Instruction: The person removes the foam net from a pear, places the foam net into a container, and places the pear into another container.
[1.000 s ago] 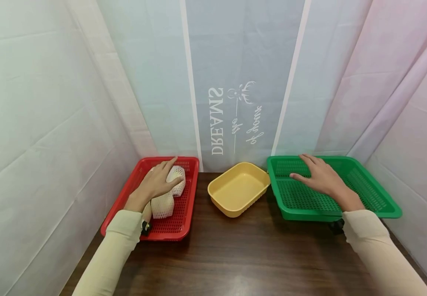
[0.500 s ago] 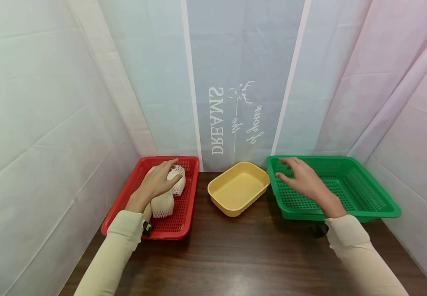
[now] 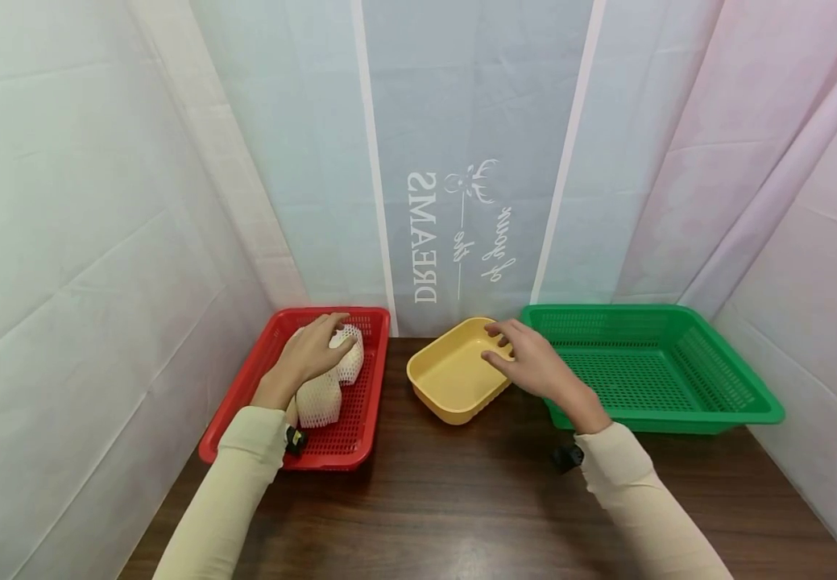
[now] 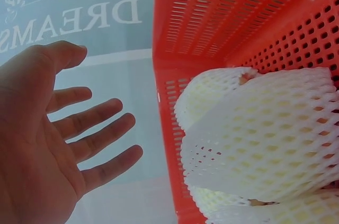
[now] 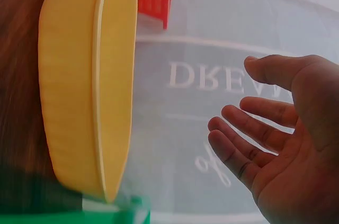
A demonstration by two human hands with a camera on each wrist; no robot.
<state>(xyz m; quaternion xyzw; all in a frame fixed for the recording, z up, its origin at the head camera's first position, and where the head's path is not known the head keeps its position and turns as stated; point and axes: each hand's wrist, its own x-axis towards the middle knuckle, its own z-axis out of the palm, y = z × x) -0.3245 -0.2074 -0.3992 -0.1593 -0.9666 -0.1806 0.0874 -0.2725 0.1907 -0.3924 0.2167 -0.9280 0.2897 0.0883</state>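
My left hand point(image 3: 311, 354) hovers over the red basket point(image 3: 367, 419), its fingers spread and relaxed, holding nothing. Below it lie several pale, rounded things in white foam netting point(image 4: 265, 134); the netting hides what exactly they are. In the left wrist view the hand point(image 4: 58, 128) is apart from them. My right hand point(image 3: 534, 362) is above the right side of the yellow tub point(image 3: 447, 379), fingers loosely bent and nothing in them. The right wrist view has this hand point(image 5: 286, 134) beside the tub point(image 5: 69, 86), apart from its rim.
A green basket point(image 3: 628, 419) stands to the right of the tub, with nothing visible inside. All three containers are on a dark wooden table point(image 3: 418, 499). Behind them hangs a printed curtain point(image 3: 462, 97), and a white cloth wall point(image 3: 84, 242) rises on the left.
My right hand has moved left, from over the green basket to over the right side of the yellow tub. The left hand has stayed almost still above the red basket.
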